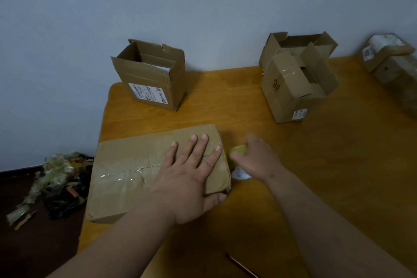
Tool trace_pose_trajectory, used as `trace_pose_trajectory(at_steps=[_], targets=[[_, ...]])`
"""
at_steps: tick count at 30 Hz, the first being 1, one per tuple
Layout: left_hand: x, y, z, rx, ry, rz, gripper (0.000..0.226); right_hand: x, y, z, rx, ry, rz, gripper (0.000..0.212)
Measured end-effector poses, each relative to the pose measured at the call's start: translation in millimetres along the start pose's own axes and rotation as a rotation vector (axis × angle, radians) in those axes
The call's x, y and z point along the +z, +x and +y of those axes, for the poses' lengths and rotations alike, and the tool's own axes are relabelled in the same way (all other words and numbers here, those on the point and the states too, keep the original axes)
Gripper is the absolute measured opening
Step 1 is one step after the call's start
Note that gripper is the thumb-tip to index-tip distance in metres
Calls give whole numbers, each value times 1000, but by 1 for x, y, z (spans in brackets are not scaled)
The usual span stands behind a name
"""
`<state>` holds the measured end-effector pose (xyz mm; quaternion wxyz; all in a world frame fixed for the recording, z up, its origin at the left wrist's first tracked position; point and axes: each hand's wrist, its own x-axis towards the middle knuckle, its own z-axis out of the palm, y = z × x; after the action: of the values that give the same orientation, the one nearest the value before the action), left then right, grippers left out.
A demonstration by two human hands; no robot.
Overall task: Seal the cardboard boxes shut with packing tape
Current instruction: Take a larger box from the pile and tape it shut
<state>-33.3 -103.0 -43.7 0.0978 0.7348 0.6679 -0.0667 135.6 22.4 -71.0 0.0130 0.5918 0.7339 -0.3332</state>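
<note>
A flat cardboard box (126, 174) lies closed at the table's left front, with clear tape along its middle seam. My left hand (191, 176) presses flat on the box's right end, fingers spread and thumb over the near edge. Just right of the box, my right hand (255, 158) grips a roll of packing tape (239, 149), of which only a yellowish edge and a white part below show. The roll sits close against the box's right side.
An open box (153, 79) with a shipping label stands at the back left of the wooden table (316, 165). Two open boxes (295, 83) sit at back centre-right, more parcels (392, 63) at far right. Torn tape and scraps (56, 183) litter the floor left.
</note>
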Motion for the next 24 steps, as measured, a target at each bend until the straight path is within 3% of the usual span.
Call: trace_pose_trajectory(at_steps=[2,9,13,18,24], targets=[[1,1,-1,2,-4,-1,95,-4,0,-2,-14,49,-36,46],[0,2,0,-9,1,-8,96,-2,-12,-21,-140,-415,150,48],[-5,1,2,-20,2,-39,98,1,-14,-17,-128,-344,145,48],[-11,9,6,-57,8,5,106,3,-3,3,-34,111,-63,63],[-2,8,3,-41,30,3,108,8,-6,47,237,1294,-151,28]])
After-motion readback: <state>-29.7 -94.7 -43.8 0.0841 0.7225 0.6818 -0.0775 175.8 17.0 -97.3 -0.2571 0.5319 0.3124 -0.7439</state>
